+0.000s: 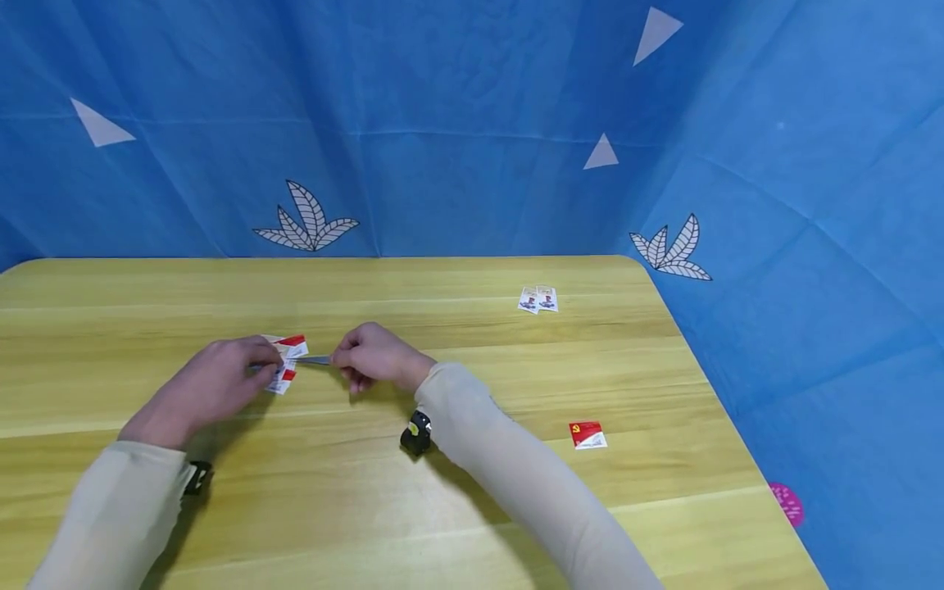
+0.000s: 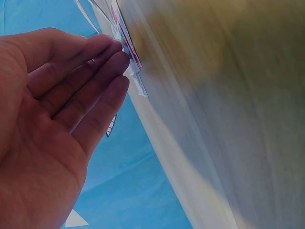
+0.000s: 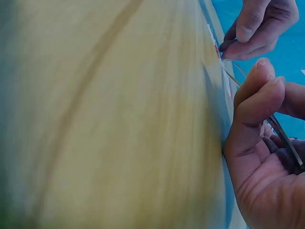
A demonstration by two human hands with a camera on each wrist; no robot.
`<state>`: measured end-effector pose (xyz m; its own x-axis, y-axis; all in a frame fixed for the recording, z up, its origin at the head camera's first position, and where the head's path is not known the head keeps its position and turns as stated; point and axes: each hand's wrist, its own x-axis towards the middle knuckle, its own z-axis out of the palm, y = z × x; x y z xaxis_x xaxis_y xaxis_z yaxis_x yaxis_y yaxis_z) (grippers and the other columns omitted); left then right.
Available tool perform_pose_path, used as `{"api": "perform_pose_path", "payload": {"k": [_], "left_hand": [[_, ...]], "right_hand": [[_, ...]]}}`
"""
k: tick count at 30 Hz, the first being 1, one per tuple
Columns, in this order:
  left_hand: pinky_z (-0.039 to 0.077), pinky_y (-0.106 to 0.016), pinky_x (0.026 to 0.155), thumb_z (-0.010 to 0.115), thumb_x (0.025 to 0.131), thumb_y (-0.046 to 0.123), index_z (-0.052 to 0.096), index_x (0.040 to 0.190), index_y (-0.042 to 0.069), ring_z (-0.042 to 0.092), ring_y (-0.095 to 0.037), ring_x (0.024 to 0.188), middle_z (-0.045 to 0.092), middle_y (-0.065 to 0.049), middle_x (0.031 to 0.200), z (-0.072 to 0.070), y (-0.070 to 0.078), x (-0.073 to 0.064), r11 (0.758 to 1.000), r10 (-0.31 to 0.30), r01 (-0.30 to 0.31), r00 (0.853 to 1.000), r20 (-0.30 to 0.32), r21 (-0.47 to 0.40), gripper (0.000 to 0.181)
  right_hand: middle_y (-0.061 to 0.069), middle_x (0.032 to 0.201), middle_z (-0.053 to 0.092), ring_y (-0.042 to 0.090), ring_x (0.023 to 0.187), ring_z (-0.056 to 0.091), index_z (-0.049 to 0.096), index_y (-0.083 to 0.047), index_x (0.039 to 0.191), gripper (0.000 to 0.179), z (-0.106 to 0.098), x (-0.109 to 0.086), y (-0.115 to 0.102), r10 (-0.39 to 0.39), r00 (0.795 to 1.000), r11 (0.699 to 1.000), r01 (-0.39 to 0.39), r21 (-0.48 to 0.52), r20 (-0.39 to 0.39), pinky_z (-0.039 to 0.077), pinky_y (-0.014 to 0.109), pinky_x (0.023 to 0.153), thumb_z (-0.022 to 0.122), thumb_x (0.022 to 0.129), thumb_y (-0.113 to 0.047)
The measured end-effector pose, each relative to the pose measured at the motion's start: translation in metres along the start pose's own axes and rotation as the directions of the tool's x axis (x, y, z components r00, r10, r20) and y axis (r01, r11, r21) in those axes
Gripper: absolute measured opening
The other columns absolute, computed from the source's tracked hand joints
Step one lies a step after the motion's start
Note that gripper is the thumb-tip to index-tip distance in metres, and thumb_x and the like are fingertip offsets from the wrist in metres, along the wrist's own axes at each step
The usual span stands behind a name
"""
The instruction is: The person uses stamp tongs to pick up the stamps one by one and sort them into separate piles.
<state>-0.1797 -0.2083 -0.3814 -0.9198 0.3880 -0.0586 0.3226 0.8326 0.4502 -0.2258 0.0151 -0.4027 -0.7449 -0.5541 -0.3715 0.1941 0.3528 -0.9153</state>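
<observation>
My right hand point(image 1: 378, 354) pinches metal tweezers point(image 1: 315, 360) between thumb and fingers, their tips pointing left onto a small group of red-and-white stamps point(image 1: 293, 346). From the other side, my left hand point(image 1: 224, 378) pinches at a stamp in this group with thumb and fingertips, covering part of it. The left wrist view has the fingertips of the left hand point(image 2: 71, 109) right at the edge of the stamps point(image 2: 127, 40). In the right wrist view, the tweezers point(image 3: 285, 138) run through the right hand point(image 3: 259, 157) toward the left fingers.
Two pale stamps point(image 1: 537, 300) lie overlapping toward the back right of the wooden table point(image 1: 413, 287). A single red-and-white stamp point(image 1: 587, 435) is at the right, beyond my right forearm. Blue patterned cloth point(image 1: 457, 123) hangs behind the table and along its right side.
</observation>
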Motion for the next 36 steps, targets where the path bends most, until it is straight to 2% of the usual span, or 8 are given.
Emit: {"api": "perform_pose_path", "payload": {"k": [14, 20, 29, 33, 36], "left_hand": [[0.048, -0.056, 0.085, 0.064, 0.091, 0.005, 0.071, 0.103, -0.003, 0.062, -0.037, 0.099, 0.067, -0.017, 0.108, 0.0001, -0.0002, 0.0024, 0.999, 0.037, -0.036, 0.999, -0.033, 0.015, 0.016], [0.048, -0.055, 0.084, 0.064, 0.091, 0.004, 0.071, 0.104, -0.003, 0.062, -0.037, 0.1, 0.067, -0.019, 0.109, 0.0005, -0.0006, 0.0012, 0.999, 0.024, -0.023, 0.999, -0.027, 0.029, 0.017], [0.05, -0.053, 0.08, 0.065, 0.091, 0.004, 0.072, 0.101, -0.003, 0.063, -0.033, 0.094, 0.068, -0.017, 0.106, 0.0018, -0.0006, 0.0018, 0.999, 0.034, -0.034, 0.999, -0.032, 0.027, 0.015], [0.049, -0.047, 0.073, 0.065, 0.091, 0.005, 0.072, 0.103, -0.003, 0.061, -0.03, 0.088, 0.067, -0.017, 0.107, 0.0015, -0.0002, 0.0017, 0.999, 0.017, -0.016, 0.999, -0.028, 0.027, 0.015], [0.049, -0.046, 0.074, 0.064, 0.091, 0.005, 0.072, 0.102, -0.003, 0.061, -0.029, 0.089, 0.067, -0.017, 0.107, 0.0007, 0.0001, 0.0014, 0.999, 0.005, -0.004, 0.999, -0.032, 0.034, 0.016]], "right_hand": [[0.009, 0.064, 0.056, 0.016, 0.047, 0.056, 0.063, 0.005, 0.085, 0.017, -0.0012, 0.0022, -0.0029, 0.011, 1.0, 0.999, -0.012, 0.045, 0.02, 0.049, 0.024, 0.047, 0.056, 0.098, -0.003], [0.008, 0.063, 0.056, 0.016, 0.048, 0.056, 0.063, 0.005, 0.086, 0.017, -0.0004, 0.0027, -0.002, 0.013, 0.999, 0.999, -0.014, 0.052, 0.032, 0.05, 0.025, 0.048, 0.056, 0.098, -0.004], [0.009, 0.064, 0.056, 0.016, 0.048, 0.057, 0.062, 0.004, 0.082, 0.019, 0.0036, 0.0034, -0.0015, 0.009, 0.999, 0.998, -0.011, 0.067, 0.033, 0.05, 0.024, 0.048, 0.056, 0.099, -0.004], [0.009, 0.064, 0.057, 0.016, 0.049, 0.057, 0.063, 0.005, 0.086, 0.017, 0.0041, 0.0044, -0.0005, 0.005, 1.0, 0.997, -0.007, 0.072, 0.029, 0.05, 0.024, 0.048, 0.055, 0.099, -0.002], [0.009, 0.064, 0.057, 0.016, 0.049, 0.057, 0.064, 0.006, 0.09, 0.014, 0.0047, 0.0052, -0.0003, 0.004, 1.0, 0.998, -0.006, 0.065, 0.026, 0.05, 0.024, 0.048, 0.055, 0.099, -0.001]]}}
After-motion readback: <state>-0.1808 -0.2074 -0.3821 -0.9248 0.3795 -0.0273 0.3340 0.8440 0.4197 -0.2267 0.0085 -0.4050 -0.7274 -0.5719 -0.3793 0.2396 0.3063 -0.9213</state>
